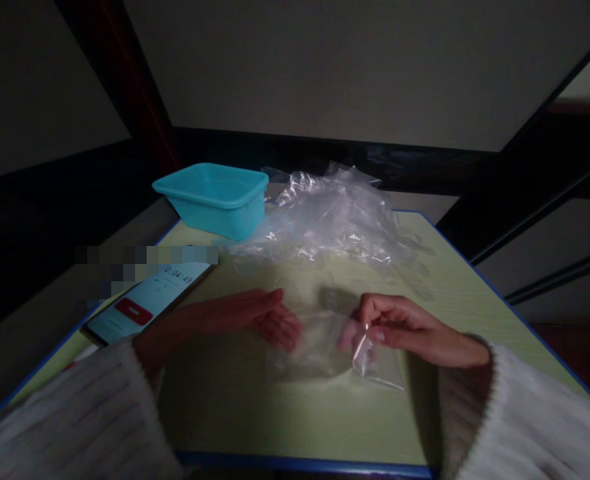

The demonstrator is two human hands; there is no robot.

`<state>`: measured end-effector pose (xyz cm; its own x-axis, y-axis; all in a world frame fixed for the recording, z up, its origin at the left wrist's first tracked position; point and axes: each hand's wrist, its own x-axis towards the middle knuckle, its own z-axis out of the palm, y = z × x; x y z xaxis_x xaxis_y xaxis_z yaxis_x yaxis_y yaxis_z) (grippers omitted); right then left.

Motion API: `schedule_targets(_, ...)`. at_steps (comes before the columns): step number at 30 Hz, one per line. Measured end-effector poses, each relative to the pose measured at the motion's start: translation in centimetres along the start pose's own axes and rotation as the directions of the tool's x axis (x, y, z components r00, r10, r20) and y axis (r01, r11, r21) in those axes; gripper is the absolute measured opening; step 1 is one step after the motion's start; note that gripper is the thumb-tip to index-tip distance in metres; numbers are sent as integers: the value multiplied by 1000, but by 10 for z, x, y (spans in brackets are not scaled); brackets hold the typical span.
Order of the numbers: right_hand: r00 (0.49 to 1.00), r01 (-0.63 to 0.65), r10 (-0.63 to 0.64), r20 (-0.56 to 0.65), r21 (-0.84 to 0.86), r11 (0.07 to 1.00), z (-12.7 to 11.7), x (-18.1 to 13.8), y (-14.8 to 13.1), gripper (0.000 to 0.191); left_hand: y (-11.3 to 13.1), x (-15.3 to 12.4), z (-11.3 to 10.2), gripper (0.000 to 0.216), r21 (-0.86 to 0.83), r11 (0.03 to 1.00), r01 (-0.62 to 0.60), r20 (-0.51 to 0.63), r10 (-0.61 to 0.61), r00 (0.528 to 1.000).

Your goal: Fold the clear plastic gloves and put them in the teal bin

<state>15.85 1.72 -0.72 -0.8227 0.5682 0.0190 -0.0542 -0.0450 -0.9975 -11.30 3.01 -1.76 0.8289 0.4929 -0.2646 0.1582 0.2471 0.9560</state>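
My right hand [399, 327] pinches a thin, see-through plastic glove [322, 347] between thumb and fingers, at its right part. The glove hangs low over the table, creased and shiny near my fingertips. My left hand [259, 317] lies against or just beside the glove's left side, fingers stretched out and slightly blurred; whether it touches the film I cannot tell. Beyond both hands is a loose heap of clear plastic gloves [335, 213], some with finger-shaped ends sticking out at the edges.
A turquoise plastic tub [209, 217] stands at the back left of the pale green table [295, 427], which has a blue edge. A phone [149, 297] with a running timer lies at the left, close to my left forearm. Dark panels surround the table.
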Motion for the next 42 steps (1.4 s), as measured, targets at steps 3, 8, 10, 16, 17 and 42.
schedule_targets(3, 993, 2, -1, -119, 7, 1000, -7, 4, 5, 18, -5, 3, -2, 68, -36, 999, 16, -14, -16, 1000)
schedule_targets(8, 949, -24, 36, -312, 42, 999, -15, 10, 14, 23, -7, 7, -2, 62, -57, 998, 37, -106, -43, 993)
schedule_targets(10, 931, -36, 49, -362, 42, 998, -17, 12, 17, 25, -5, 8, -1, 55, -37, 999, 35, -131, -40, 991)
schedule_targets(16, 890, -33, 25, -455, -9, 999, -22, 16, 22, 28, 3, 9, 4, 46, 64, 995, 75, -158, -64, 985)
schedule_targets(17, 880, -28, 13, -474, -23, 999, -22, 17, 23, 28, 3, 10, 5, 45, 50, 996, 76, -167, -67, 984)
schedule_targets(42, 803, -64, -74, -591, -209, 976, -23, 19, 19, 31, -1, 14, 14, 52, -58, 997, 47, -389, -66, 919)
